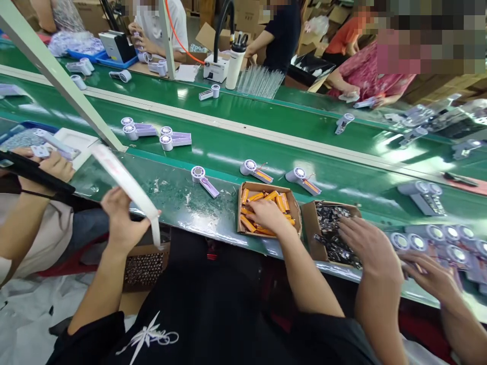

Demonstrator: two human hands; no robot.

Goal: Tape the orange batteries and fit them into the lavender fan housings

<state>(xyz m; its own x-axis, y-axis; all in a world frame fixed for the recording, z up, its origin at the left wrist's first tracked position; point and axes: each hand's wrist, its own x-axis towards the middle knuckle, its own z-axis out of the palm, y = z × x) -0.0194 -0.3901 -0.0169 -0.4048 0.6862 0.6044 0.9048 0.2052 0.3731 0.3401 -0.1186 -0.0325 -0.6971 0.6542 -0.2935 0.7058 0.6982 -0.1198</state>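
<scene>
My left hand (pixel 124 218) is closed round a roll of white tape (pixel 125 177), seen edge-on and slightly blurred, with a loose end hanging near my thumb. My right hand (pixel 269 215) reaches into a small cardboard box (pixel 300 225) of orange cylindrical batteries (pixel 282 202). Its fingers are bent together onto a battery, with the fingertips partly hidden. Behind the box lie two lilac handheld fan bodies, one fan (pixel 256 171) and another fan (pixel 303 180), each with an orange battery in its handle. Left of the box is a fan (pixel 204 180) with an open handle showing no battery.
A co-worker's hand (pixel 367 246) is over a box of small dark parts (pixel 335 223) at my right; their other hand (pixel 433 274) is by several grouped fans (pixel 452 243). Another person's hands (pixel 53 165) work at far left. A slanted metal post (pixel 64 76) stands before the green conveyor (pixel 228 147).
</scene>
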